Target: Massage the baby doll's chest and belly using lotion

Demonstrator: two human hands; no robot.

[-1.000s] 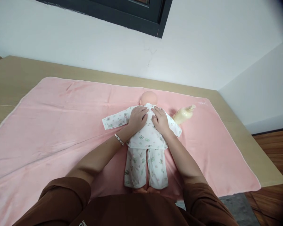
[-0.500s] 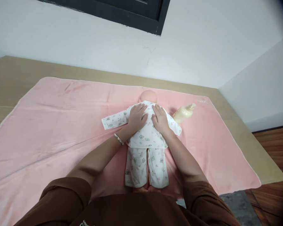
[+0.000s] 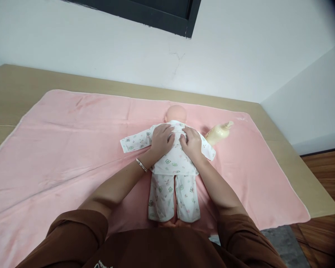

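A baby doll (image 3: 175,114) in white printed pyjamas (image 3: 173,163) lies face down on a pink blanket (image 3: 72,137), head toward the wall. My left hand (image 3: 161,140) rests on the doll's upper back, fingers flat and slightly spread. Beside it my right hand (image 3: 192,143) presses the same area, with the fingers somewhat curled into the fabric near the collar. A silver bangle (image 3: 141,165) circles my left wrist. The doll's left sleeve (image 3: 135,141) stretches out to the side.
A cream bottle (image 3: 219,132) lies on its side on the blanket, just right of the doll's shoulder. The blanket covers a tan table (image 3: 293,167) set against a white wall. A dark window frame (image 3: 167,15) hangs above. Wooden floor shows at the right.
My right hand's fingers have curled slightly on the doll's back near the collar. Both hands otherwise stay on the upper back; the view shifted only a little.
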